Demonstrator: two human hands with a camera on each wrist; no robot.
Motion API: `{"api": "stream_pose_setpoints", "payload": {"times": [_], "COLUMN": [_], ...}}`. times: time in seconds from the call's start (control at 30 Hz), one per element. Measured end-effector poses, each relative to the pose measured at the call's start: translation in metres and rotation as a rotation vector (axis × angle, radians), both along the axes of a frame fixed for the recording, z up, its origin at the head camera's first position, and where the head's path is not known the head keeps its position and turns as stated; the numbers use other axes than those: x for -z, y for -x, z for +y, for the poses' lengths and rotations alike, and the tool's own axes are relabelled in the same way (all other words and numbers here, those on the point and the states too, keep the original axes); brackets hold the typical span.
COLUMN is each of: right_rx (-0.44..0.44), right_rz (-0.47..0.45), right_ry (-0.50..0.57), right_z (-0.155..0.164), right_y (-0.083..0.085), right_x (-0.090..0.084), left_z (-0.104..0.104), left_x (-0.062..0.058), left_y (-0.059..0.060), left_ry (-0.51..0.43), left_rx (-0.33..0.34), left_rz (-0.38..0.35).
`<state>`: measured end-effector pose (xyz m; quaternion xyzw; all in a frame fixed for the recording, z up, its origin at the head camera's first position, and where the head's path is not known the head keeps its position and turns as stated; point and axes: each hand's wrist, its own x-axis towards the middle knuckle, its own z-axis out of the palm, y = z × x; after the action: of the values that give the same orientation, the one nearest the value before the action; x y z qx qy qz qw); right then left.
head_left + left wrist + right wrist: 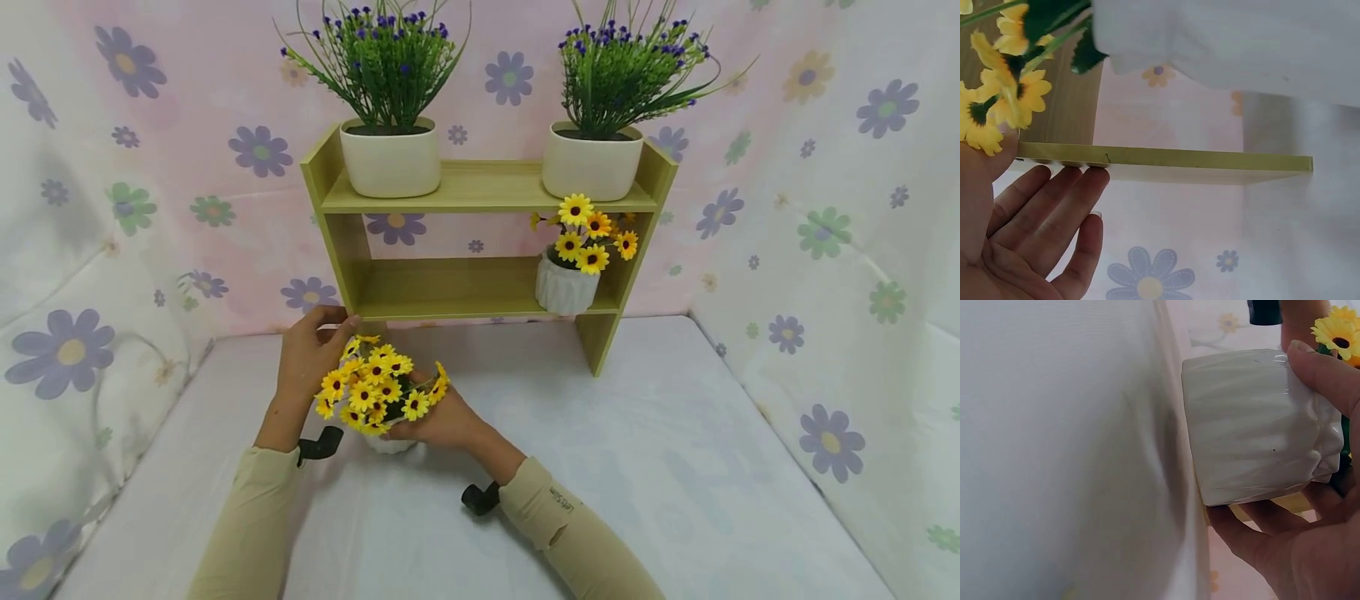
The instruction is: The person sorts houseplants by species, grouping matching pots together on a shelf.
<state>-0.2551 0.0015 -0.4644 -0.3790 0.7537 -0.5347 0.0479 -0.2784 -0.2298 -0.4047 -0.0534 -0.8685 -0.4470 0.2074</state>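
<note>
My right hand (pixel 450 421) holds a small white ribbed flowerpot (pixel 1241 425) of yellow artificial daisies (pixel 375 387), thumb on one side and fingers on the other. The pot is low over the table; whether its base touches the cloth I cannot tell. At the lower left of a wooden shelf (pixel 450 283), my left hand (pixel 307 358) grips the side panel. In the left wrist view its fingertips press the outer face of the panel (pixel 1197 159), and the thumb, partly hidden by flowers, lies at the front edge.
A matching pot (pixel 567 287) of yellow flowers stands at the right of the middle shelf. Two larger cream planters (pixel 392 162) with purple-flowered plants are on the top board. Flower-printed cloth (pixel 825 250) hangs around the white-covered table (pixel 675 467).
</note>
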Motion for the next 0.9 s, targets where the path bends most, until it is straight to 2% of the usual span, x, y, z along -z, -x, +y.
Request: {"api": "stream_pose_setpoints", "payload": {"times": [0.27,0.57,0.7,0.83,0.9], "right_rx": [-0.017,-0.017,-0.023,-0.015,-0.011], "right_rz": [0.032,0.027,0.03,0.103,0.131], "right_ry": [0.019,0.035,0.078,0.112,0.13], "right_z": [0.008,0.019,0.025,0.03,0.031], "right_y": [0.003,0.003,0.005,0.01,0.013], "right_x": [-0.012,-0.044,-0.063,-0.081,-0.088], "left_z": [0.002,0.0,-0.001,-0.001,0.0], "left_x": [-0.002,-0.002,0.001,0.002,0.002], "left_y": [-0.001,0.0,0.002,0.004,0.004], "left_ry": [0.012,0.002,0.023,0.074,0.095], "left_rx": [-0.014,0.001,0.007,-0.018,-0.036], "left_rz": [-0.027,-0.051,-0.004,0.072,0.086]}}
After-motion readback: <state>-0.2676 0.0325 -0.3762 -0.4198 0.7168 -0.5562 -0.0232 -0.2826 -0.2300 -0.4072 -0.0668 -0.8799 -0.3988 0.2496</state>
